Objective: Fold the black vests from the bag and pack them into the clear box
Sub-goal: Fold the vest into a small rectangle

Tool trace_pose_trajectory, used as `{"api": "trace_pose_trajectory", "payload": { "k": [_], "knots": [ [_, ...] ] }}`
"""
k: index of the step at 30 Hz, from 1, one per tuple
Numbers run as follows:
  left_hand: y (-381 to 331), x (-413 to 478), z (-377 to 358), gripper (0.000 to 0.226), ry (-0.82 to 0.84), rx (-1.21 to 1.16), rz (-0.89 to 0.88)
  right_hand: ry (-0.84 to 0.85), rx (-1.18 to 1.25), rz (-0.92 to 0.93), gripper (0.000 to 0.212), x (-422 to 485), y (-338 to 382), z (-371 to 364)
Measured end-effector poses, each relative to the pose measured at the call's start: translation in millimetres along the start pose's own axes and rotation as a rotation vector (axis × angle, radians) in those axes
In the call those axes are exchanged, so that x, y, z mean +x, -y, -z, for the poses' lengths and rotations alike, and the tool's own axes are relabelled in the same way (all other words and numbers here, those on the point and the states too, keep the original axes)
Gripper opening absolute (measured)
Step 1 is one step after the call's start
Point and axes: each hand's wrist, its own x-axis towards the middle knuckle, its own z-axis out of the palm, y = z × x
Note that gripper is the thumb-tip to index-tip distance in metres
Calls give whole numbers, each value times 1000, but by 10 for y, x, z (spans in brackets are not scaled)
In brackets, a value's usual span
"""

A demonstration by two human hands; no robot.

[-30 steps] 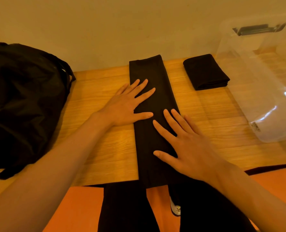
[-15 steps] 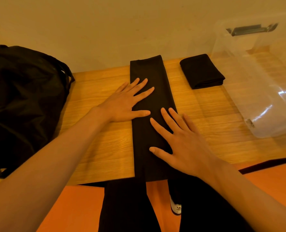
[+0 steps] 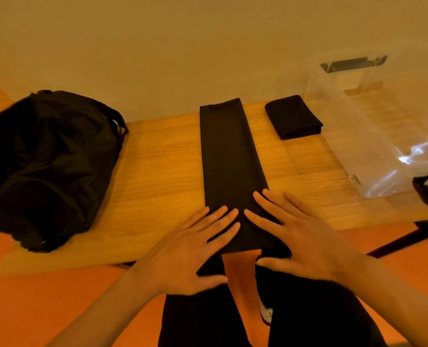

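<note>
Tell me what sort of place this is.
Likely a plain indoor room, perhaps at home: a wooden table against a bare wall, an orange floor, and a black bag and clear box on either side of a half-folded black vest.

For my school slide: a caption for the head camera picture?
Left hand and right hand rest flat on a long folded black vest on a wooden table, near a clear plastic box.

Dim orange-tinted light, glare on the clear box [image 3: 393, 156], wide-angle bending at edges.
</note>
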Motion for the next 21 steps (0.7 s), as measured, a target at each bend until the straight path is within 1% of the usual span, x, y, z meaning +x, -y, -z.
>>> {"api": "trace_pose_trajectory", "payload": {
  "k": [2,3,5,8,10,15,21],
  "knots": [
    [-49,-81,-173,77,-101,70,61,-23,-48,14,86,-42,-31,-94],
    [-67,-118,-246,70,-160,95,87,-42,-51,26,82,-58,-52,-134],
    [-84,-178,-365,60,-255,76,110,-138,-28,62,69,-103,-91,-192],
    [-132,-213,-455,69,-354,56,154,-313,26,112,56,-179,-133,-252],
    [-192,-214,-500,68,-417,74,193,-399,54,121,47,-220,-127,-279],
    [-293,-166,-523,62,-554,72,220,-447,57,128,43,-257,-115,-316],
    [-272,-138,-559,54,-614,96,196,-504,-23,158,38,-253,-81,-272]
  ]
}}
